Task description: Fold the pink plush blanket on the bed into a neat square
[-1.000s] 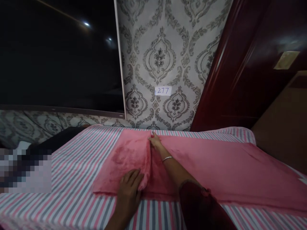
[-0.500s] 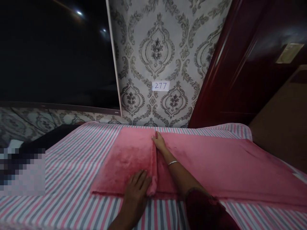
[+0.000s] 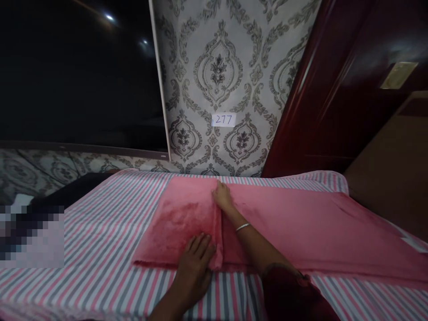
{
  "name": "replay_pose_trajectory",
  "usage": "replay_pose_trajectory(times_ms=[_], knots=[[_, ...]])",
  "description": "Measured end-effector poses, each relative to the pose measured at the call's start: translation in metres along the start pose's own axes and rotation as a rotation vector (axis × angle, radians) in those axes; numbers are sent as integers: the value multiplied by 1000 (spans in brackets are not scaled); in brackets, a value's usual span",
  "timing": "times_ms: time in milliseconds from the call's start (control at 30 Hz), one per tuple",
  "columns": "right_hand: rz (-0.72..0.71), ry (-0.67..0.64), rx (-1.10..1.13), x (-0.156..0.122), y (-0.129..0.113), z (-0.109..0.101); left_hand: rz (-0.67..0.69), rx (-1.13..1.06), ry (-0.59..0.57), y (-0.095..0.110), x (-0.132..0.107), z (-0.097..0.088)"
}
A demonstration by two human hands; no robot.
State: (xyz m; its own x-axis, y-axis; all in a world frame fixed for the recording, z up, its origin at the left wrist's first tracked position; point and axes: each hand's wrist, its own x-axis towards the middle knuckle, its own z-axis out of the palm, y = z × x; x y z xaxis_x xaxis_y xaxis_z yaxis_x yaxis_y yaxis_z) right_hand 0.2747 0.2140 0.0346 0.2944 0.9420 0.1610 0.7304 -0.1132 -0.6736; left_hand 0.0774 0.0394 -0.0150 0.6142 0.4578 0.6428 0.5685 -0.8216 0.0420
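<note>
A pink plush blanket [image 3: 180, 223] lies on a pink-and-grey striped bedsheet [image 3: 100, 240], its left part folded over into a raised ridge, its right part spread flat and unfolded. The left hand [image 3: 195, 267] rests open, fingers spread, at the ridge's near end; the right hand [image 3: 222, 197] touches its far end, whether gripping I cannot tell.
</note>
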Motion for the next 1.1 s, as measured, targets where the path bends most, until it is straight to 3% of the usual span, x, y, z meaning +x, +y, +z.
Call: replay_pose_trajectory(times_ms=[133, 233, 333, 400, 567, 800, 967, 1100], knots=[[-127, -61, -235, -27, -26, -1, 0, -99, 1, -11, 17, -37], [-179, -132, -306, -49, -33, 3, -214, 3, -102, -45, 33, -52], [-202, -194, -338, -65, -26, 10, -427, 178, -313, -80, 34, -46], [-204, -218, -350, -71, -19, 14, -475, 250, -407, -93, 27, -36], [-208, -209, -372, -73, -13, 18, -474, 291, -456, -96, 12, -19], [-174, -283, -332, -71, -19, 8, -549, 194, -525, -99, 23, -32], [-187, -226, -309, -63, -24, -3, -700, 144, -445, -129, 62, -48], [-180, -173, -270, -33, -31, -5, -777, 153, -518, -161, 114, -42]])
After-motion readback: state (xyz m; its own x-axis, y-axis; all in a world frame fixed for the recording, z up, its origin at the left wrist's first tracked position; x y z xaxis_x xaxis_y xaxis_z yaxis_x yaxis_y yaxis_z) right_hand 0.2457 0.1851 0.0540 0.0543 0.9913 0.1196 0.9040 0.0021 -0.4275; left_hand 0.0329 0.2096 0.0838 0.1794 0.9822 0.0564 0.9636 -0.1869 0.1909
